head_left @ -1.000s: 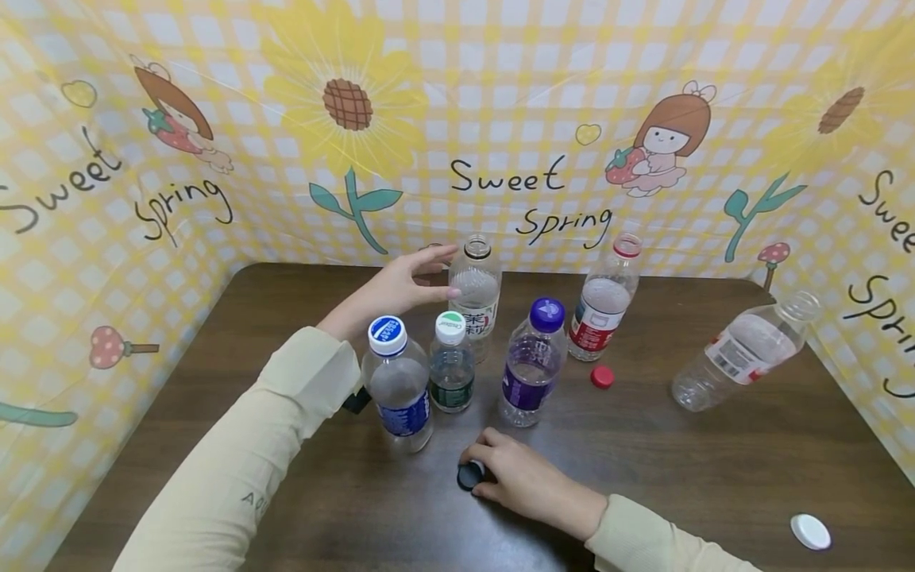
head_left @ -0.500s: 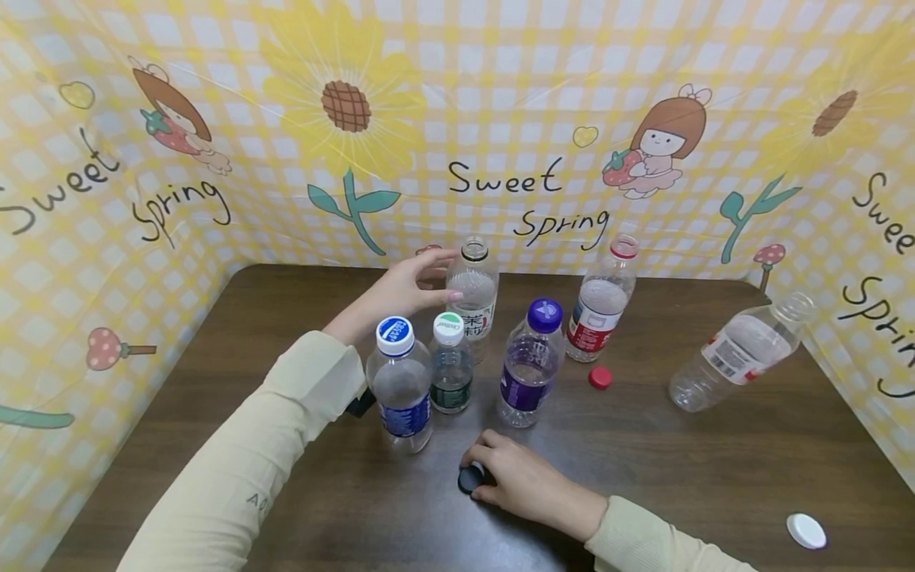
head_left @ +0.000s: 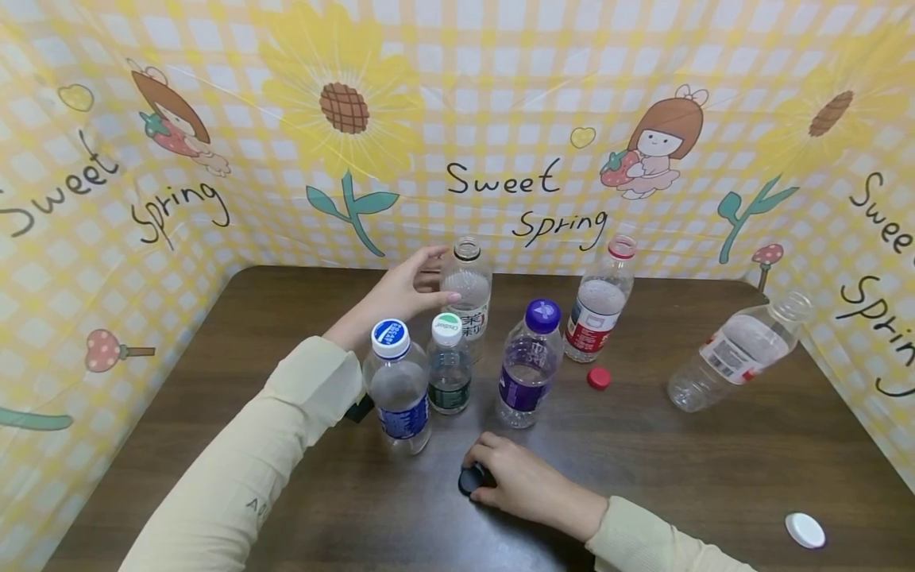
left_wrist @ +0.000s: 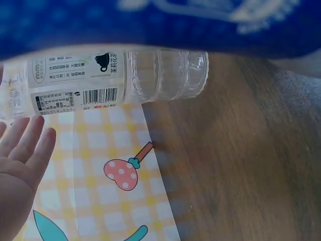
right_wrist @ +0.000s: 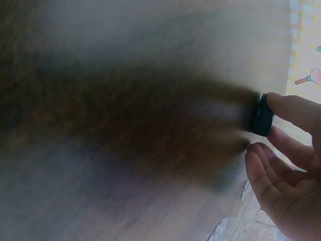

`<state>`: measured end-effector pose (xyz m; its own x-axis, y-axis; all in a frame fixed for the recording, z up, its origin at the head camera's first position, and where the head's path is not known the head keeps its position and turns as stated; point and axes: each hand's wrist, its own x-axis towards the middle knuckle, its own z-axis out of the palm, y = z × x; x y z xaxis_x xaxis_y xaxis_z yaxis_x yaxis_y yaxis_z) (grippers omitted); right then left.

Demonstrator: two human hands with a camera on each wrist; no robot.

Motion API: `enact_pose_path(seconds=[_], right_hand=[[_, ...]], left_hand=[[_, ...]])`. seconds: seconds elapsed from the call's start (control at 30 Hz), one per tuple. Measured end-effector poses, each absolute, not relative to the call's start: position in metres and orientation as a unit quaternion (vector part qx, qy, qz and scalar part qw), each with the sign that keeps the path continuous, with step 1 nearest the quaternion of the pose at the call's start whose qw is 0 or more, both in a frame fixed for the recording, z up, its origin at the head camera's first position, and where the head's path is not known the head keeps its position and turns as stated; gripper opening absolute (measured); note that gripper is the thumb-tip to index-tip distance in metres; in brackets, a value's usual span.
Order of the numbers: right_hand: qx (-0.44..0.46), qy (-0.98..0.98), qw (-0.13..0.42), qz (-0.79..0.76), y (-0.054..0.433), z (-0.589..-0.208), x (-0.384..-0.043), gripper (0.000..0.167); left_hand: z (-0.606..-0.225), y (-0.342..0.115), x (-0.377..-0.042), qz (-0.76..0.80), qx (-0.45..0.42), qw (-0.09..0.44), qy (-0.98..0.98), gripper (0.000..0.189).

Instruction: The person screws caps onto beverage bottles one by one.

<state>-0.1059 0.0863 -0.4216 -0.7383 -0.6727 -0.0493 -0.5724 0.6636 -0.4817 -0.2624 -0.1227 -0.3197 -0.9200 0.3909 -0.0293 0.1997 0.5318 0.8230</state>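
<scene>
Pickup stage, I'd judge: right hand pinches black cap; left hand, loosely spread at clear bottle, probably must tighten next.

We see clear, shiny plastic in the ribbed jasmine-tea bottle and the purple-capped bottle, above a smooth wood-grain tabletop with a soft sheen. The black screw cap is matt-looking plastic, the sleeve matt cloth; we cannot tell whether the creased checked backdrop is cloth or plastic.
</scene>
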Motion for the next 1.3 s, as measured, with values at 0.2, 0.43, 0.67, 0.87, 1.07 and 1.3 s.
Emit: enact_pose_path(seconds=[0.2, 0.43, 0.67, 0.87, 1.07, 1.3], right_hand=[[-0.344, 0.895, 0.121, -0.255, 0.087, -0.42, -0.107, 0.026], [-0.341, 0.892, 0.134, -0.263, 0.09, -0.42, -0.11, 0.029], [-0.349, 0.891, 0.126, -0.263, 0.094, -0.416, -0.11, 0.031], [-0.347, 0.888, 0.125, -0.276, 0.098, -0.409, -0.11, 0.029], [-0.35, 0.887, 0.112, -0.28, 0.102, -0.406, -0.109, 0.029], [-0.344, 0.887, 0.104, -0.288, 0.106, -0.398, -0.108, 0.027]], left_hand=[[-0.32, -0.126, -0.262, 0.453, 0.156, 0.096, 0.872, 0.073], [-0.32, -0.13, -0.26, 0.478, 0.131, 0.111, 0.861, 0.075], [-0.324, -0.141, -0.258, 0.484, 0.111, 0.089, 0.864, 0.075], [-0.323, -0.16, -0.252, 0.48, 0.095, 0.065, 0.869, 0.077], [-0.321, -0.183, -0.24, 0.467, 0.064, 0.049, 0.881, 0.081], [-0.324, -0.209, -0.222, 0.466, 0.044, 0.025, 0.883, 0.082]])
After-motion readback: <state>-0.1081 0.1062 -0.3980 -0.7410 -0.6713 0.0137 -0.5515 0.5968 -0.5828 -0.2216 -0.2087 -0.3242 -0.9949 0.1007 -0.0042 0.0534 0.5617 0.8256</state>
